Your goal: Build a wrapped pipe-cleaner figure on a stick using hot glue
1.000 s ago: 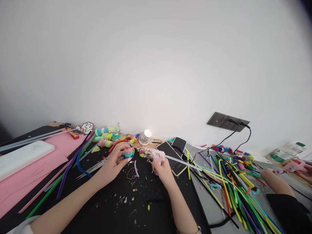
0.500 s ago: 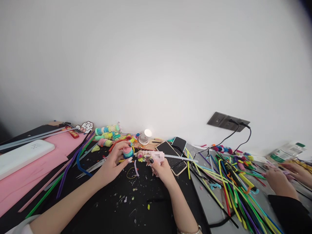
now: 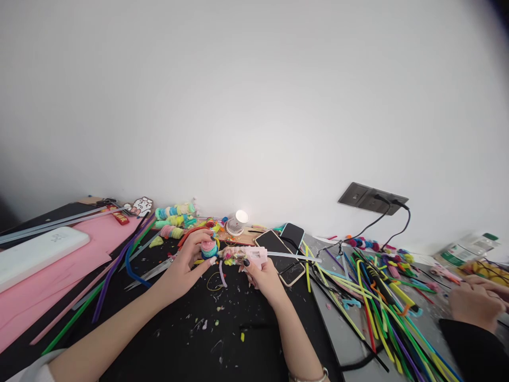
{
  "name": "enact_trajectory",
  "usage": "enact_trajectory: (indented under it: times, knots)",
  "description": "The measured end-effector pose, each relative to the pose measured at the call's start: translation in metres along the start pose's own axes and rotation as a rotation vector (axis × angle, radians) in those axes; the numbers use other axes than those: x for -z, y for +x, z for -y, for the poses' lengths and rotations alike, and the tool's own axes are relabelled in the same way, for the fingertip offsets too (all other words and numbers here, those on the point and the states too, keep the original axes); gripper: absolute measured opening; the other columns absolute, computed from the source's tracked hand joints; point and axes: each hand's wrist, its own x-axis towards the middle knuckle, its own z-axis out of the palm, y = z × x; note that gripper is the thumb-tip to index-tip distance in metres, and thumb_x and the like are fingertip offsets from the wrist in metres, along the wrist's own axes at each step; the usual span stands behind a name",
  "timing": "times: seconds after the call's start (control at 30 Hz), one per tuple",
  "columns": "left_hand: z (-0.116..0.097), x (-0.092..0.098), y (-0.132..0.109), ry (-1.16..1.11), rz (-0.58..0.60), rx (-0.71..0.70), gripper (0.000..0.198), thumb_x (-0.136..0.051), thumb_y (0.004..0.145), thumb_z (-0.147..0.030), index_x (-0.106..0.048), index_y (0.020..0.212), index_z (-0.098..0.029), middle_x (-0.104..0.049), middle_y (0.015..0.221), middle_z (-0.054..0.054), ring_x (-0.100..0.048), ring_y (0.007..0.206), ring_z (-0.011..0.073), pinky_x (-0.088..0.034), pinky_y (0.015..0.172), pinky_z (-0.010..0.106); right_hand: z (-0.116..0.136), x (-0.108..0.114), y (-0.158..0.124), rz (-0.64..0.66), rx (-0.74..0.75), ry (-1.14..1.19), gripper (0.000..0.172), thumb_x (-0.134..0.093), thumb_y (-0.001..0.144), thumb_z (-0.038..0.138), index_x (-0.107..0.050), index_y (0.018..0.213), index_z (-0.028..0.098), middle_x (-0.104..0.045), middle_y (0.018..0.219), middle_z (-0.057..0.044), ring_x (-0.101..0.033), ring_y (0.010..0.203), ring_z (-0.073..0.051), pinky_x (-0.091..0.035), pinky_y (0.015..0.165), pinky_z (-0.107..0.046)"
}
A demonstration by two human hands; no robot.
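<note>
My left hand (image 3: 189,263) is closed around a small coil of pink, blue and yellow pipe cleaner (image 3: 209,248), its round end showing between thumb and fingers. My right hand (image 3: 260,276) grips a pale pink hot glue gun (image 3: 254,254) whose nozzle end is smeared with coloured bits. The nozzle points left at the coil, very close to it; I cannot tell whether they touch. A translucent glue stick (image 3: 294,257) juts out of the gun's back. Under my left hand lie scissors (image 3: 149,275), and a short lilac strip (image 3: 222,274) rests below the nozzle.
Behind my hands stand a paper cup (image 3: 237,223) and several coiled pipe-cleaner pieces (image 3: 175,212). Phones (image 3: 278,246) lie right of the gun. Loose pipe cleaners (image 3: 382,313) cover the grey table, near a co-worker's hands (image 3: 477,302). A white case (image 3: 43,257) sits left on pink sheets (image 3: 97,233).
My hands and the glue gun have hardly moved. The co-worker's hands have shifted right and come together, leaving a pink tool lying behind them.
</note>
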Motion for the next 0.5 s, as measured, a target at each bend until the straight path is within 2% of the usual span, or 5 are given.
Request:
enact_trajectory:
  times: [0.13, 0.33, 0.5]
  knots:
    - [-0.0017, -0.0003, 0.0001, -0.016, -0.002, 0.008, 0.028, -0.049, 0.092, -0.019, -0.038, 0.116, -0.025, -0.030, 0.147, 0.015, -0.045, 0.134, 0.0254, -0.040, 0.110, 0.049, -0.0007, -0.0003, 0.0001, -0.007, 0.015, 0.000, 0.046, -0.065, 0.076, 0.061, -0.063, 0.087, 0.016, -0.044, 0.052, 0.006, -0.031, 0.042, -0.008, -0.025, 0.040, -0.021]
    - [-0.0037, -0.0010, 0.0000, -0.018, -0.021, 0.010, 0.028, -0.052, 0.090, -0.020, -0.040, 0.114, -0.026, -0.035, 0.146, 0.014, -0.050, 0.130, 0.0249, -0.044, 0.107, 0.047, 0.0061, -0.0017, -0.0017, -0.021, 0.011, -0.028, 0.043, -0.062, 0.077, 0.061, -0.060, 0.077, 0.018, -0.039, 0.049, 0.007, -0.031, 0.040, -0.008, -0.025, 0.039, -0.023]
    - [-0.0045, -0.0012, -0.0001, -0.018, -0.028, 0.020, 0.027, -0.053, 0.089, -0.021, -0.041, 0.113, -0.024, -0.036, 0.146, 0.015, -0.052, 0.128, 0.0240, -0.044, 0.107, 0.046, 0.0078, -0.0023, -0.0021, -0.039, 0.046, -0.062, 0.041, -0.061, 0.079, 0.059, -0.063, 0.081, 0.017, -0.041, 0.050, 0.006, -0.032, 0.041, -0.009, -0.027, 0.039, -0.023]
